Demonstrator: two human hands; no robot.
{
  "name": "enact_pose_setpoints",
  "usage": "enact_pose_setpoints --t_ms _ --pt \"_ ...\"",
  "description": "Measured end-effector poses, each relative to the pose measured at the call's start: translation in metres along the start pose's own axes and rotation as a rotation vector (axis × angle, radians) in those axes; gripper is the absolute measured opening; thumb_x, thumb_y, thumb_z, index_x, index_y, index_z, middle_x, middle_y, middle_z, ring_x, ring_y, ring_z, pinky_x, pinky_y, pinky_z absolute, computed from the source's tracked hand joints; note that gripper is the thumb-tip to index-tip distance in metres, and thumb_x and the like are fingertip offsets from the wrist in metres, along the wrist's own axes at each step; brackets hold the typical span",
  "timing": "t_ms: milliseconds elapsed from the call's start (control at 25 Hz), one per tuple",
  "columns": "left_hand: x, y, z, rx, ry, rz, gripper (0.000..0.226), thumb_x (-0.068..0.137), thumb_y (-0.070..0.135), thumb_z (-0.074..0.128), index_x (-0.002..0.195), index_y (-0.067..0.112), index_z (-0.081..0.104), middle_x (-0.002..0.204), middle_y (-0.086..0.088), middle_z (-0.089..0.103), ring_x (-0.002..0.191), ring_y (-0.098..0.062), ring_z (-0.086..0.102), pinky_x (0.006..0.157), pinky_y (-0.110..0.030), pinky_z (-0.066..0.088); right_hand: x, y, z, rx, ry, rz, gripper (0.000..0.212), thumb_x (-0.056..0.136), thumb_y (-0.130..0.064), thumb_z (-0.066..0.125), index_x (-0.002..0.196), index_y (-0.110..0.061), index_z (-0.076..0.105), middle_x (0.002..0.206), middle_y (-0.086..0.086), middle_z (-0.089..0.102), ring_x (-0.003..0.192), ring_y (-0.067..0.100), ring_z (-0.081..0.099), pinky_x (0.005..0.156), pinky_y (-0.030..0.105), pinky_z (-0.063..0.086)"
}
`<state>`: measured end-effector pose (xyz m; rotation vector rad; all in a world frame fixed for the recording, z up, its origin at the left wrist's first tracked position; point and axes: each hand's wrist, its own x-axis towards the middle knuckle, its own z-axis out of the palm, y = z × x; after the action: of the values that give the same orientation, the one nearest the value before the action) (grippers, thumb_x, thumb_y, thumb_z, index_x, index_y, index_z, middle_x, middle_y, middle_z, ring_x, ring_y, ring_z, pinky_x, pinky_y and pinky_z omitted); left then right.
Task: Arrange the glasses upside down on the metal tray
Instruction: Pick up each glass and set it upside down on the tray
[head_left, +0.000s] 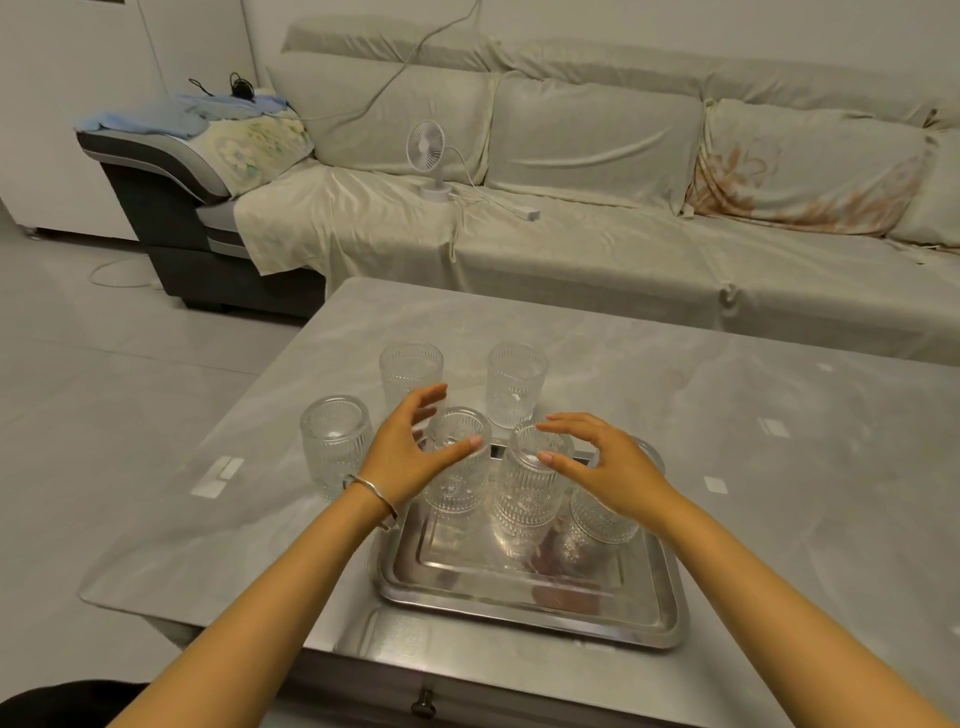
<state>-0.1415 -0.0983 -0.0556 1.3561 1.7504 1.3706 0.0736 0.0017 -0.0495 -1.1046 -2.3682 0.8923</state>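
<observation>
Metal tray (524, 613): 3 glasses inverted (draining, presumably); 3 await on table (727, 415); left hand (402, 457), right hand (613, 467) spread, empty.

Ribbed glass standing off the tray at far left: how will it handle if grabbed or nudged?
The far-left glass looks rigid and probably fragile: clear, thick-walled glass. Its vertical ribbing should help a grip, though the polished table may let it slide when pushed. Taller than wide, it could tip under a high push; on its side it would likely roll.
</observation>
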Motion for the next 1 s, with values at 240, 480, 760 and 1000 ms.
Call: enact_pose_setpoints --t_ms 240,480,760,1000 --pt "-0.006 0.022 -0.075 -0.069 0.322 0.152 0.046 0.075 0.025 0.069 0.117 0.021 0.053 0.107 0.008 0.062 0.096 -0.004 0.062 0.075 -0.012 0.052 0.008 -0.023 0.008 0.068 0.035 -0.072 0.039 0.083 -0.041 0.062 0.121 -0.032 0.059 0.132 -0.012 0.054 0.120 0.001 0.047 0.103 0.022 0.033" --pt "-0.012 -0.029 -0.101 -0.009 0.336 -0.028 0.055 0.073 0.024 0.072 0.123 0.018 0.048 0.117 0.002 0.055 0.104 -0.014 0.054 0.085 -0.025 0.049 0.027 -0.053 0.043 0.098 -0.017 -0.100 0.041 0.084 -0.044 0.059 0.123 -0.032 0.057 0.132 -0.011 0.054 0.119 0.003 0.048 0.100 0.021 0.035" --pt "-0.014 -0.067 -0.081 -0.009 0.276 -0.143 0.070 0.064 0.023 0.081 0.124 0.018 0.046 0.118 0.003 0.052 0.109 -0.015 0.050 0.094 -0.032 0.046 0.033 -0.055 0.056 0.034 -0.038 -0.084 0.036 0.085 -0.044 0.058 0.120 -0.033 0.060 0.136 -0.012 0.051 0.118 0.000 0.044 0.092 0.018 0.036" --pt "-0.018 -0.066 -0.079 -0.061 0.329 -0.141 0.068 0.061 0.025 0.081 0.122 0.019 0.051 0.121 -0.002 0.056 0.110 -0.017 0.050 0.090 -0.031 0.047 0.030 -0.055 0.057 0.019 -0.042 -0.097 0.035 0.088 -0.043 0.055 0.121 -0.033 0.059 0.131 -0.017 0.049 0.116 -0.002 0.043 0.089 0.014 0.035"
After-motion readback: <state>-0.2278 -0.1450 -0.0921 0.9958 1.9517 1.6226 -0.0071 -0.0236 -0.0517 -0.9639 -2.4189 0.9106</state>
